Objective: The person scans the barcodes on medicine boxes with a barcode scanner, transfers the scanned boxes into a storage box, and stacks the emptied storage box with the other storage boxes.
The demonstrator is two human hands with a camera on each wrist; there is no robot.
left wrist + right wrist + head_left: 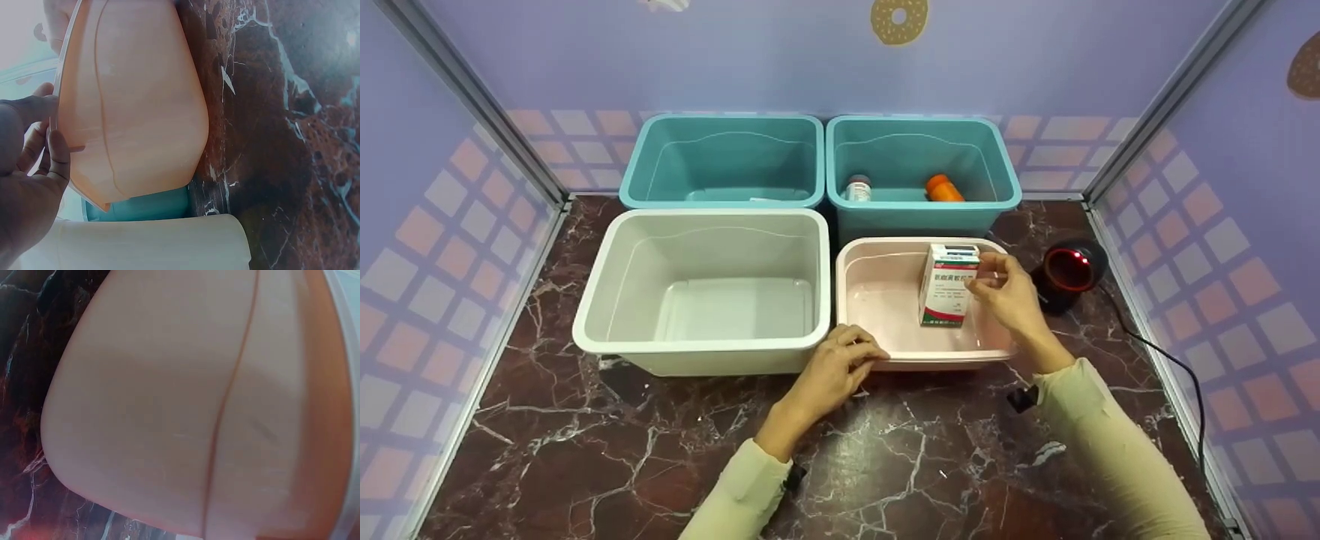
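Note:
In the head view my right hand (pixel 1003 294) pinches the right edge of a white medicine box (pixel 947 291) with red and green bands. The box is upright inside the outline of the pink bin (pixel 881 247), and the top of another box (pixel 958 249) shows just behind it. My left hand (pixel 836 364) grips the pink bin's rim near its front left corner. The left wrist view shows the left hand's fingers (pixel 59 157) curled over that rim. Only the pink bin's outer wall (pixel 152 410) and dark tabletop appear in the right wrist view; the right hand is out of frame there.
A white bin (pixel 701 346) stands left of the pink one. Behind are two teal bins; the right teal bin (pixel 915 219) holds a white bottle (pixel 858 189) and an orange bottle (pixel 943 189). A black scanner-like device (pixel 1071 270) with red light and a cable (pixel 1166 352) sits at right.

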